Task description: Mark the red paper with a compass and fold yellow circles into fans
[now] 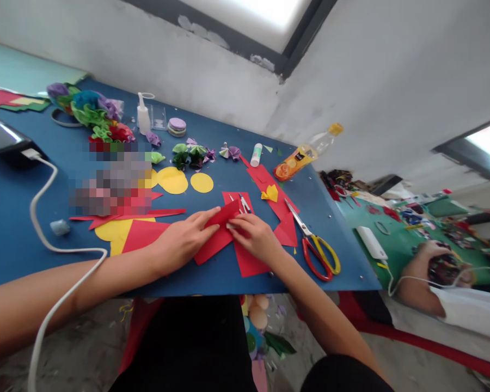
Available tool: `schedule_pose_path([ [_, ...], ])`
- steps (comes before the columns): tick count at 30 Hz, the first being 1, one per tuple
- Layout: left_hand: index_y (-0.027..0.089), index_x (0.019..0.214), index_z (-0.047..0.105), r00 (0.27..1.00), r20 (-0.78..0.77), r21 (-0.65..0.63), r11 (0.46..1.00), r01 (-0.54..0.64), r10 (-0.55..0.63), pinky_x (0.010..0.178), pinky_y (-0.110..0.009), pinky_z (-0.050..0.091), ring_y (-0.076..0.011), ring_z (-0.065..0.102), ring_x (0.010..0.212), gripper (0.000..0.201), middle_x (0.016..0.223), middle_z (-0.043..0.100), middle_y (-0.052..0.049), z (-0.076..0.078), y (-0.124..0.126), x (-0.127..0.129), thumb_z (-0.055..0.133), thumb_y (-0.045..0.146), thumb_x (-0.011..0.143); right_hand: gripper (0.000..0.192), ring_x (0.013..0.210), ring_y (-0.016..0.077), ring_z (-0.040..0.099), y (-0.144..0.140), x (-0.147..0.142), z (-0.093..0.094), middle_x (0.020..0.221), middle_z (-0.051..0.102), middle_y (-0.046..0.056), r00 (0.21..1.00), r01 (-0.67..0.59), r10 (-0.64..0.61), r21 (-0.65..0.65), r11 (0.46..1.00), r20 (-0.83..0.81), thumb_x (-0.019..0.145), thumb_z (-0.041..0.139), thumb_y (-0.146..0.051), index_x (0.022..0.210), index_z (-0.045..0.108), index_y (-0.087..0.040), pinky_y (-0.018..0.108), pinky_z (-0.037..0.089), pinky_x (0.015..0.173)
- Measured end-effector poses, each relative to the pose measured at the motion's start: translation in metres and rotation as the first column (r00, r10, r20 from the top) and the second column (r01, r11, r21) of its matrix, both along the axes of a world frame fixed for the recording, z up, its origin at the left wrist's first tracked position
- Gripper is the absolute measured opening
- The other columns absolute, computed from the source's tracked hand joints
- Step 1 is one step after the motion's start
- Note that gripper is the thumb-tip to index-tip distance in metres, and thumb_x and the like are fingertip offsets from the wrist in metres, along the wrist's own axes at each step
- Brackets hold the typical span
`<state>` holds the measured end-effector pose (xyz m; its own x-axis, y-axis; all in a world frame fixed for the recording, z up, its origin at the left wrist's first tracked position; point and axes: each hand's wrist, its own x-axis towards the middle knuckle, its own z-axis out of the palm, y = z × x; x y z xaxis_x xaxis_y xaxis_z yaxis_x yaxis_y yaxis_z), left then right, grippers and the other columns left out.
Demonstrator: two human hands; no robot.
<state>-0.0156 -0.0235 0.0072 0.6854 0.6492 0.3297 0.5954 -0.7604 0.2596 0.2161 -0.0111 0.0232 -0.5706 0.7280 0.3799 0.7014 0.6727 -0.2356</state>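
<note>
My left hand is closed on a folded piece of red paper, its fingers lying along the left side. My right hand pinches the right edge of the same paper between thumb and fingers. Beneath it, a second red sheet lies flat near the table's front edge. A drawing compass rests just beyond the paper, partly hidden by it. To the right of my right hand are scissors with red and yellow handles, blades partly spread. More red paper lies under my left forearm.
Yellow paper circles, crepe-paper flowers, a glue stick, a squeeze bottle and a tilted drink bottle are on the blue table. A white cable crosses my left forearm. Another person works at the green table.
</note>
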Motion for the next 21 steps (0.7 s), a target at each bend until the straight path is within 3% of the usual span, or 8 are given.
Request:
schedule_pose_path([
  [4,0.009,0.122,0.055,0.974,-0.169,0.200,0.973,-0.116,0.151,0.100,-0.043,0.044,-0.0285,0.037,0.133,0.036,0.143,0.041,-0.016,0.004,-0.003,0.003,0.040,0.012,0.090,0.016,0.085,0.0165,0.066,0.018,-0.005,-0.003,0.094,0.068,0.008,0.999,-0.038,0.039,-0.027,0.999,0.009,0.089,0.052,-0.019,0.095,0.067,-0.017,0.030,0.056,0.076],
  [7,0.010,0.129,0.051,0.972,-0.216,0.272,0.962,-0.034,0.095,0.110,-0.044,0.032,-0.0250,0.030,0.138,0.039,0.146,0.037,-0.013,0.001,0.000,0.003,0.040,0.013,0.091,0.014,0.084,0.0179,0.066,0.026,-0.005,-0.004,0.095,0.068,0.009,0.999,-0.042,0.043,-0.025,0.999,0.016,0.087,0.054,-0.017,0.092,0.067,-0.015,0.030,0.056,0.074],
  [9,0.013,0.130,0.051,0.968,-0.245,0.243,0.970,0.013,0.049,0.112,-0.043,0.029,-0.0232,0.028,0.138,0.040,0.147,0.035,-0.011,-0.002,0.002,0.003,0.040,0.013,0.091,0.015,0.085,0.0186,0.066,0.031,-0.006,-0.005,0.094,0.068,0.010,0.999,-0.036,0.036,-0.024,0.999,0.018,0.087,0.053,-0.016,0.092,0.067,-0.015,0.031,0.056,0.074],
  [14,0.016,0.129,0.052,0.970,-0.221,0.136,0.988,-0.073,0.102,0.110,-0.048,0.029,-0.0266,0.033,0.136,0.039,0.146,0.037,-0.011,-0.008,0.008,0.004,0.043,0.018,0.091,0.017,0.080,0.0167,0.065,0.040,-0.012,-0.009,0.088,0.067,0.009,0.998,-0.054,0.053,-0.028,0.998,-0.034,0.088,0.052,-0.019,0.091,0.069,-0.016,0.029,0.056,0.071],
  [21,0.017,0.131,0.050,0.970,-0.225,0.054,0.995,-0.087,0.096,0.106,-0.049,0.034,-0.0280,0.036,0.134,0.041,0.145,0.039,-0.011,-0.008,0.010,0.006,0.040,0.018,0.091,0.015,0.077,0.0161,0.065,0.049,-0.012,-0.010,0.086,0.067,0.008,0.996,-0.061,0.059,-0.024,0.998,-0.072,0.086,0.055,-0.017,0.089,0.070,-0.016,0.028,0.056,0.069],
])
